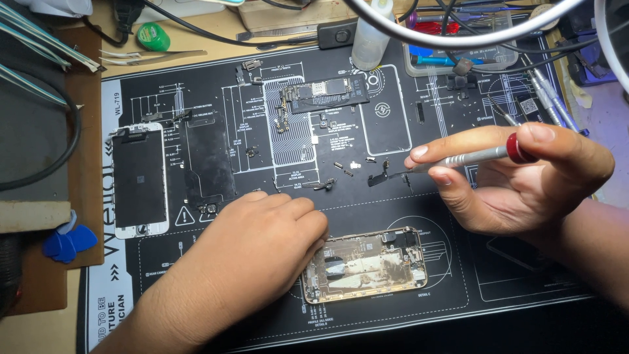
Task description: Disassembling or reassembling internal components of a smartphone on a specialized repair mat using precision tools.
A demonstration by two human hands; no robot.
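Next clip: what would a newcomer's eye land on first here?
The opened gold phone shell low at centre on the black repair mat, with the left hand resting against its left end. To the right, the right hand holds a red-capped screwdriver above the mat. A detached screen lies far left.

On the repair mat [524, 275], the opened phone housing [364, 265] lies just right of the left hand's fingers [308, 219], the small bracket [379, 178] left of the right hand's fingertips [419, 155].

— What do you count on the mat?
— I count one opened phone shell [364, 264] near me, one screen panel [138, 180] at left, one circuit board [325, 94] far off, two blue picks [68, 241].
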